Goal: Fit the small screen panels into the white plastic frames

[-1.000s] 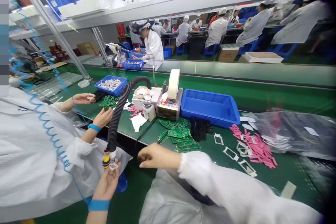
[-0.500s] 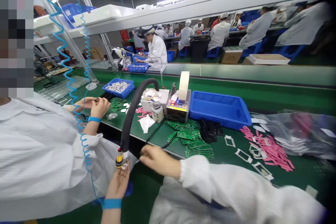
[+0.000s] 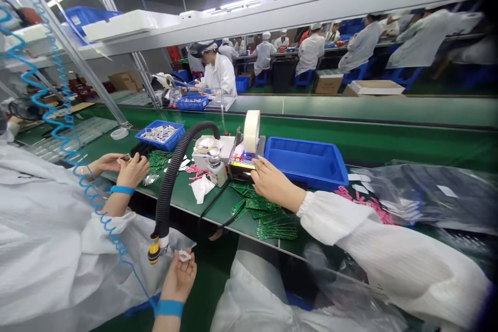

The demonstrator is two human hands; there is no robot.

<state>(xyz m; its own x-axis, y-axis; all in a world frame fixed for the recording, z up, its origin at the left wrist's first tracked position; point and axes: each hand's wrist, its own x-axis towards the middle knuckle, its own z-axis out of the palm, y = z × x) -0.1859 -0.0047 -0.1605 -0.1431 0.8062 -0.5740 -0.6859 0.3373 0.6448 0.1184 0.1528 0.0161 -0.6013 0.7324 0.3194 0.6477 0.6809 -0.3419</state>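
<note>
My left hand (image 3: 179, 277), a blue band at its wrist, is low in front of me and pinches a small white frame (image 3: 183, 256). The frame sits just beside the yellow-tipped nozzle (image 3: 154, 249) of a black ribbed hose (image 3: 175, 166). My right hand (image 3: 272, 184), in a white sleeve, is stretched out over the green bench. Its fingers touch the front of the tape dispenser (image 3: 241, 161), which carries a white tape roll (image 3: 251, 131). Green circuit boards (image 3: 272, 220) lie under my right wrist.
A blue bin (image 3: 307, 161) stands right of the dispenser, with pink strips (image 3: 365, 207) and plastic bags (image 3: 428, 192) beyond. A small bottle (image 3: 216, 168) and a blue parts tray (image 3: 159, 135) sit to the left. A co-worker's hands (image 3: 130, 170) work at left. More people sit at far benches.
My right hand has left the bench's near edge and reached forward to the tape dispenser. My left hand has dropped a little, with the frame still in it by the nozzle.
</note>
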